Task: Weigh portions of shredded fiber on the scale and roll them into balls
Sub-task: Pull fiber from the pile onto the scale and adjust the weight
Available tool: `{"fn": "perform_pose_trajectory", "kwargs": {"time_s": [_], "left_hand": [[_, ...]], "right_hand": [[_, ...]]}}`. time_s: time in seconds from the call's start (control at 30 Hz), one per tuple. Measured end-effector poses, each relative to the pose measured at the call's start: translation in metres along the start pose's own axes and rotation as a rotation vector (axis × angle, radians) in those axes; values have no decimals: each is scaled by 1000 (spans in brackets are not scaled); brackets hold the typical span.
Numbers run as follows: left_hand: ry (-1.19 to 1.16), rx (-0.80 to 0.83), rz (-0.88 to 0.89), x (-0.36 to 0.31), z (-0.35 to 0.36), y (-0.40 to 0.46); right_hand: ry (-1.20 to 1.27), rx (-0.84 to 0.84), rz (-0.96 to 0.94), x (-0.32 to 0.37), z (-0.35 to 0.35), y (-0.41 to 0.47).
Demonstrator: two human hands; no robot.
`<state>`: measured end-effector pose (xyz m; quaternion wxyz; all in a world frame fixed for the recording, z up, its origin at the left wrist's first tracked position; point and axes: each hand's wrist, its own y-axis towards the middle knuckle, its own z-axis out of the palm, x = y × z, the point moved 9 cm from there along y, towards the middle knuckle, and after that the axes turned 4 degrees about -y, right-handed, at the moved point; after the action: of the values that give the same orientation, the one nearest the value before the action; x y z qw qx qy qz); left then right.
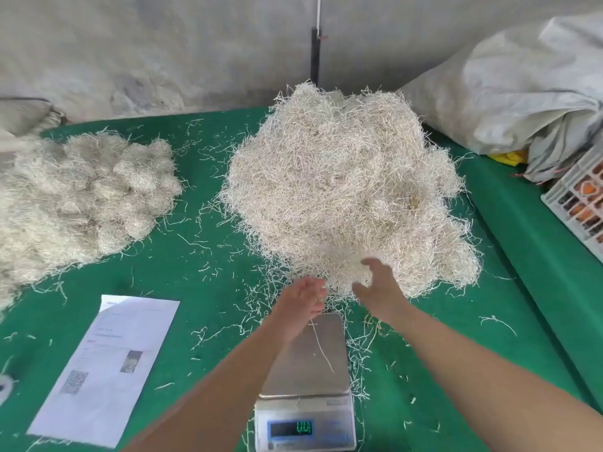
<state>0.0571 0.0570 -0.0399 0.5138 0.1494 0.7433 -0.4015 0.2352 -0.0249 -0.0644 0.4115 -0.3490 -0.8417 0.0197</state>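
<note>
A green cloth (202, 265) covers the table. Both hands, the left hand (301, 300) and the right hand (378, 287), reach open and empty toward the loose fiber pile (342, 190) just ahead; the scale (306, 380) sits beneath the wrists, bare but for a strand. Better to pinch off a small tuft and add gradually.

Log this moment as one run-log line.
left hand open | right hand open, reaching loose fiber pile | scale platform: one strand
</note>
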Motion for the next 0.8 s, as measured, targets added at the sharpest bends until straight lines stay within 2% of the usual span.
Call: {"fn": "perform_pose_trajectory", "kwargs": {"time_s": [0.1, 0.23, 0.27, 0.3, 0.4, 0.53, 0.6, 0.7, 0.8], "left_hand": [[81, -49, 6, -16, 8, 42], [62, -116, -61, -4, 13, 66], [45, -117, -92, 3, 12, 68], [40, -132, -110, 8, 10, 71], [-10, -183, -121, 16, 3, 78], [-355, -245, -185, 11, -11, 82], [-546, -147, -210, 1, -9, 82], [-591, 35, -273, -15, -4, 75], [-529, 11, -209, -39, -10, 74]], "right_hand": [[-299, -115, -113, 24, -7, 48], [-763, -78, -105, 14, 19, 88], [-798, -67, -61, 7, 22, 92], [-786, -53, -54, 5, 28, 94], [-419, 19, -12, 6, 43, 92], [-41, -68, -66, 36, 28, 67], [78, -79, -169, 65, 19, 45], [167, -9, -268, 102, 18, 17], [165, -79, -472, 137, 10, -5]]}}
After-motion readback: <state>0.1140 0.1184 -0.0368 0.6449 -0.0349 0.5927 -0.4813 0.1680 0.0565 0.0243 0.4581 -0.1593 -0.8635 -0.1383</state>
